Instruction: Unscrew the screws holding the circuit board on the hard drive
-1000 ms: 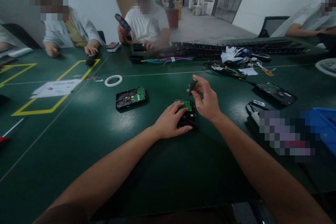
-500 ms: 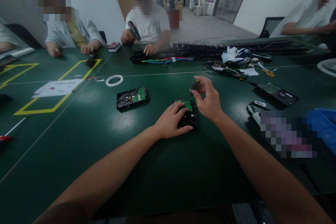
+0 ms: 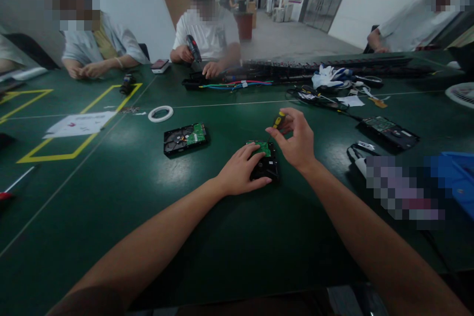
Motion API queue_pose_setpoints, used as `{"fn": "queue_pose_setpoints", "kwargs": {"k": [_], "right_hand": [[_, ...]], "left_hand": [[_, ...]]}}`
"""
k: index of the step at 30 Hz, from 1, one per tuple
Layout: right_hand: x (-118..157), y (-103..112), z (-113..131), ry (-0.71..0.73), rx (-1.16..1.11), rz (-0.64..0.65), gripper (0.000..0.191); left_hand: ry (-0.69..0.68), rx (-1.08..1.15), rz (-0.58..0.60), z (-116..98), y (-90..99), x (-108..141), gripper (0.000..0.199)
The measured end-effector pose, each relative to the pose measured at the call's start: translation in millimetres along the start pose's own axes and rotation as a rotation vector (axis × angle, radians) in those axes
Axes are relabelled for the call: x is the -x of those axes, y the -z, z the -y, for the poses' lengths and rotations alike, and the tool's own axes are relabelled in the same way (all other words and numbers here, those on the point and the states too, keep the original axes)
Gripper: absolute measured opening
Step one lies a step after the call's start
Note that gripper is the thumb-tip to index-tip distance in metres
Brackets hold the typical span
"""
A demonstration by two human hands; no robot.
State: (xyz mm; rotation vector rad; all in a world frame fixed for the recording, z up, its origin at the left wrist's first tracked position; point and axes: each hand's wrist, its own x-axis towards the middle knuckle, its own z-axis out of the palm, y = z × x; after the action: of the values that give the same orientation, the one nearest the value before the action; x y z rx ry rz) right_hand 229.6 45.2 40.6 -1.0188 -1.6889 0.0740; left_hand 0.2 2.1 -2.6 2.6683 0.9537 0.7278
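Observation:
A black hard drive with a green circuit board [image 3: 271,168] lies on the dark green table [image 3: 207,237]. Over its left part rests my left hand [image 3: 242,170], fingers spread across the board and thumb along the near edge. My right hand [image 3: 298,140], just right of and above the drive, pinches a yellow and black screwdriver [image 3: 279,120]. The tool tilts, its thin shaft pointing down to the far edge of the board; whether the tip touches is too small to tell.
Another hard drive [image 3: 185,139] lies to the left, a third [image 3: 388,132] to the right. Beyond are a white tape ring [image 3: 160,113], cables [image 3: 318,98] and gloves [image 3: 331,77]. A blue tray [image 3: 457,177] stands at right. Across the table, a person holds a power tool [image 3: 193,48].
The screwdriver handle has turned in my right hand and shows more yellow; that hand has shifted slightly right. My left hand stays on the drive. The person at far left has brought both hands together.

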Motion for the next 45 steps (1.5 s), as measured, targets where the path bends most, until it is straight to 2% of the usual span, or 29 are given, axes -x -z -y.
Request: {"fn": "queue_pose_setpoints", "kwargs": {"k": [6,13,20,25,32,36,41,45], "right_hand": [[1.2,-1.0,4.4,0.016,-0.003,0.038,0.052],[3.5,-1.8,3.6,-0.015,-0.121,0.126,0.056],[1.1,0.5,5.5,0.045,0.001,0.069,0.052],[0.0,1.1,4.0,0.053,0.013,0.073,0.054],[1.2,-1.8,4.9,0.04,-0.108,0.177,0.063],[1.4,-2.0,4.7,0.037,-0.116,0.16,0.058],[0.8,-0.8,3.5,0.068,-0.023,0.077,0.054],[0.5,-0.1,3.8,0.087,-0.013,0.071,0.054]], "left_hand": [[-0.003,-0.011,0.004,0.4,0.4,0.8,0.082],[-0.009,-0.012,0.001,1.4,0.2,0.7,0.082],[-0.005,0.025,-0.012,0.4,0.6,0.5,0.079],[-0.005,0.009,-0.005,1.4,-0.3,1.0,0.081],[-0.014,-0.004,-0.006,0.7,-0.1,0.2,0.079],[-0.01,-0.014,-0.005,-0.1,-0.3,-0.4,0.08],[-0.01,-0.008,-0.006,-0.1,0.2,-0.2,0.08],[-0.008,-0.006,0.002,-0.1,0.8,0.0,0.081]]}}
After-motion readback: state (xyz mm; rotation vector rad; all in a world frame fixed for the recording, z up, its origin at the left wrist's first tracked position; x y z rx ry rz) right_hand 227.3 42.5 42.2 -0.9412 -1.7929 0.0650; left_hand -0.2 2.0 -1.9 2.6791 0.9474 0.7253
